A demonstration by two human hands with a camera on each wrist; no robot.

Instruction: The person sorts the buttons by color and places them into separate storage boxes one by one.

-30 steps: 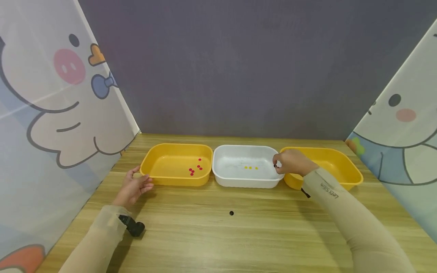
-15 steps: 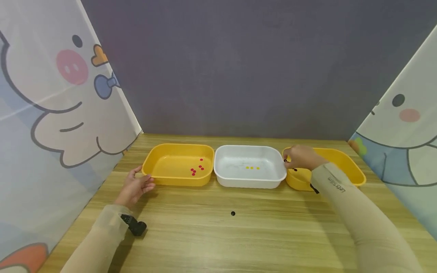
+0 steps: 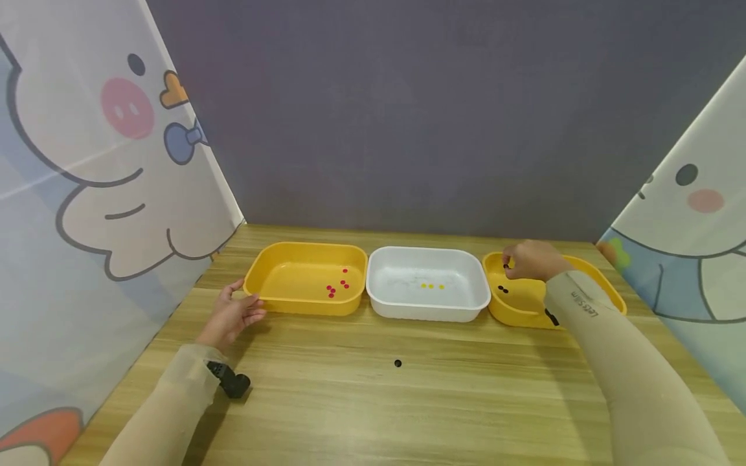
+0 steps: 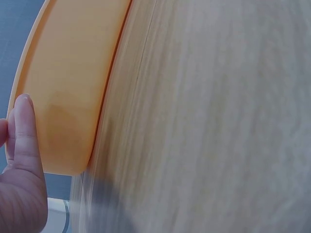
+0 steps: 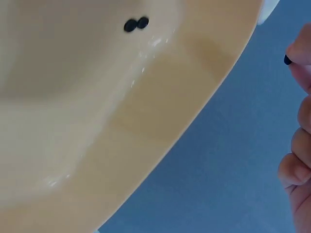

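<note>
My right hand [image 3: 535, 260] is over the left part of the right yellow tub [image 3: 513, 316]. It pinches a small black disc [image 5: 287, 60] between thumb and finger, the other fingers curled in. Two black discs [image 5: 136, 24] lie on that tub's floor, side by side. My left hand [image 3: 230, 318] touches the front left corner of the left yellow tub [image 3: 309, 306]. In the left wrist view one of its fingers [image 4: 25, 136] lies straight along the tub's outer wall. Another black disc [image 3: 398, 364] lies on the table in front of the tubs.
Between the yellow tubs stands a white tub [image 3: 428, 312] with several yellow discs [image 3: 431, 286] inside. Several red discs [image 3: 332, 290] lie in the left tub. A grey wall [image 3: 379, 129] rises behind the wooden table [image 3: 373, 414], with cartoon-printed panels on both sides.
My right hand has moved right, from the white tub's right rim to above the right yellow tub, carrying the black disc. My left hand has stayed at its tub's corner.
</note>
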